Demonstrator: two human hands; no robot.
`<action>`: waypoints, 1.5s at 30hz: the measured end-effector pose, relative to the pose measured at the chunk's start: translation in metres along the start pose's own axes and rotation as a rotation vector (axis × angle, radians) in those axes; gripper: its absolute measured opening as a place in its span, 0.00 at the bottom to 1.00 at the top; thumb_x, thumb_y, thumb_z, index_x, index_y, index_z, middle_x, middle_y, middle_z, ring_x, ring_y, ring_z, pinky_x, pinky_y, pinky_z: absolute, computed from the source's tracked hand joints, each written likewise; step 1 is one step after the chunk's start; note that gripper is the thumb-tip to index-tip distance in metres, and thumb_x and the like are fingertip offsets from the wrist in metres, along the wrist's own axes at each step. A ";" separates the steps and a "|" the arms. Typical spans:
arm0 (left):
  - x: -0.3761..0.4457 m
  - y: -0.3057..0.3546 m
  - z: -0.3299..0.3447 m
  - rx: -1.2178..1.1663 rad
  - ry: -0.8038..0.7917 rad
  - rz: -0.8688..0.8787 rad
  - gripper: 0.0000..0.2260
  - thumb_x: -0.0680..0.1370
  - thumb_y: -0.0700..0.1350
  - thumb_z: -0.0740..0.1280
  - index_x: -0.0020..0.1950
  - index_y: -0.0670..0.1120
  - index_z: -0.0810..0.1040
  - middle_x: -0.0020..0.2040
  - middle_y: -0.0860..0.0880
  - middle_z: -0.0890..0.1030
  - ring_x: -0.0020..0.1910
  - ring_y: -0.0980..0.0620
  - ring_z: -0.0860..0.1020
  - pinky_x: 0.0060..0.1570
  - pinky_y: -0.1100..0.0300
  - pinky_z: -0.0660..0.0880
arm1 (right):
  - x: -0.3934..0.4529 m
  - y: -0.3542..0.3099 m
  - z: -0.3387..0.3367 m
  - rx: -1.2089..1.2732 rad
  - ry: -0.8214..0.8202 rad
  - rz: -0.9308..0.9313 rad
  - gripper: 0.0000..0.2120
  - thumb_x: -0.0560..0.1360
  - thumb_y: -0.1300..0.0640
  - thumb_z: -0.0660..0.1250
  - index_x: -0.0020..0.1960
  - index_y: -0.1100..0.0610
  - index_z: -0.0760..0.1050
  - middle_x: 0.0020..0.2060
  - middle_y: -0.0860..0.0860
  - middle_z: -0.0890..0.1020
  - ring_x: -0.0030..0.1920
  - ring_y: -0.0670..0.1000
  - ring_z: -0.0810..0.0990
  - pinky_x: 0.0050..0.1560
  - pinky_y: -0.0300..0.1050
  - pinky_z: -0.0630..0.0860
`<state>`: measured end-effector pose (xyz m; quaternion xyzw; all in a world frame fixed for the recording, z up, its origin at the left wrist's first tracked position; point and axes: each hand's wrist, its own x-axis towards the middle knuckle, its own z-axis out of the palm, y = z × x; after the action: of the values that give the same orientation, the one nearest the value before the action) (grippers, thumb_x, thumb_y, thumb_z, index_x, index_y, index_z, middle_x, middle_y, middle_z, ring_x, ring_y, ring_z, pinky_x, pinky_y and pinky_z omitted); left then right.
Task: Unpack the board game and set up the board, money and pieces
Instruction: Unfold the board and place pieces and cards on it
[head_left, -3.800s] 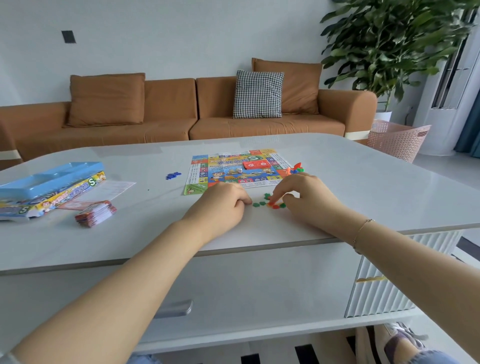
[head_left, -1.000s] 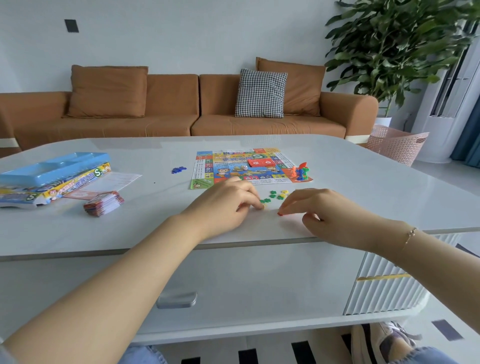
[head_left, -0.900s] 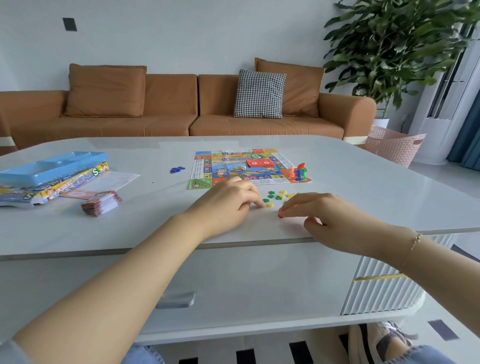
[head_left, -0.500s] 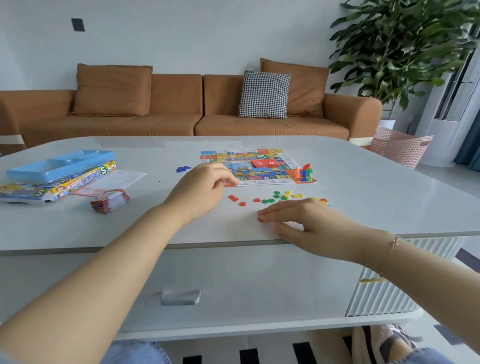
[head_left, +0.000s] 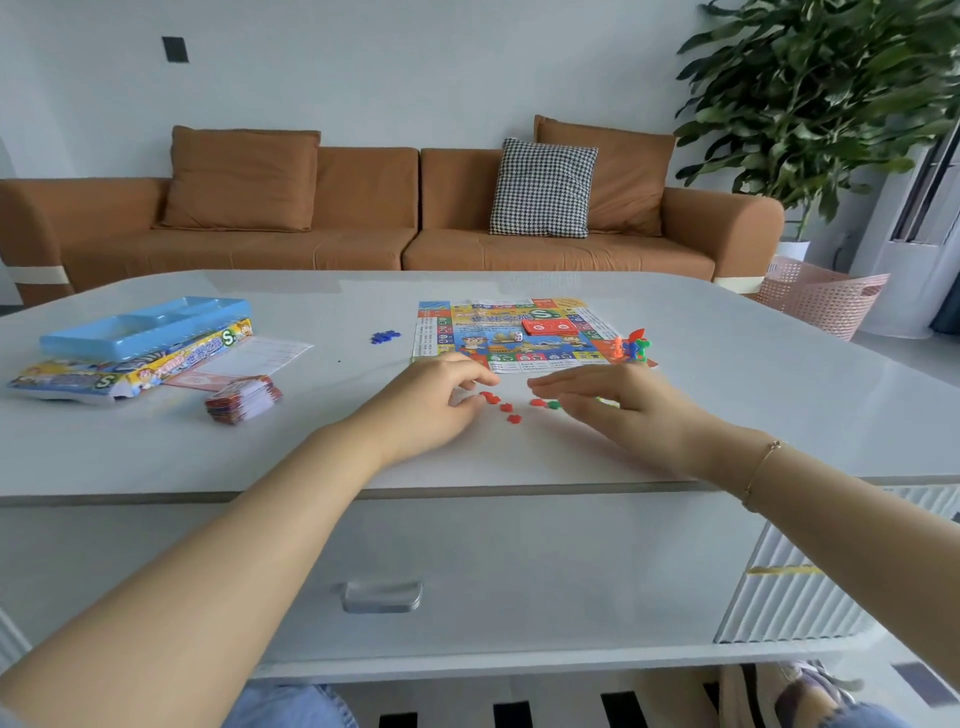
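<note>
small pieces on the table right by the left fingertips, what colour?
Red, a loose scatter beside the left hand; seen in the head view, the only one.

I see the board (head_left: 511, 332) flat on the table (head_left: 727, 395), mid-width toward the far edge, with cards (head_left: 549, 326) and a die (head_left: 518, 336) on it and pawns (head_left: 631, 348) at its near right corner. Left of the board lie chips (head_left: 384, 336). Before the board sit tokens (head_left: 506, 408), between my hands. Near the left edge the tray (head_left: 145, 325) rests on the box (head_left: 130, 366); the money (head_left: 243, 399) is right of the box, nearer me
</note>
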<state>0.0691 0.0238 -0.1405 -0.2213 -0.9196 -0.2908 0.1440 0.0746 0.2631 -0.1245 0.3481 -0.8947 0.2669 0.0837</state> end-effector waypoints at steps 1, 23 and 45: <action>0.000 0.000 0.001 0.000 -0.002 0.004 0.13 0.77 0.38 0.64 0.60 0.46 0.79 0.56 0.52 0.77 0.55 0.54 0.76 0.59 0.58 0.72 | 0.000 -0.001 0.003 0.005 -0.039 -0.006 0.13 0.80 0.57 0.60 0.61 0.51 0.78 0.61 0.40 0.78 0.62 0.37 0.73 0.66 0.34 0.66; 0.020 0.028 0.022 0.204 -0.005 0.167 0.14 0.76 0.51 0.68 0.59 0.47 0.80 0.57 0.51 0.80 0.57 0.54 0.75 0.52 0.65 0.68 | -0.005 0.020 0.002 -0.240 0.127 -0.045 0.11 0.76 0.60 0.64 0.53 0.55 0.83 0.53 0.47 0.83 0.55 0.48 0.78 0.57 0.38 0.70; 0.032 0.063 0.044 0.266 -0.029 0.325 0.11 0.80 0.49 0.62 0.57 0.49 0.81 0.53 0.52 0.78 0.56 0.51 0.72 0.57 0.55 0.69 | -0.047 0.057 -0.039 -0.130 0.249 0.089 0.11 0.73 0.65 0.66 0.45 0.51 0.83 0.46 0.45 0.83 0.50 0.46 0.79 0.57 0.44 0.73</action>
<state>0.0665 0.1071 -0.1332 -0.3498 -0.9042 -0.1364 0.2036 0.0697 0.3460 -0.1317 0.2660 -0.9075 0.2530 0.2044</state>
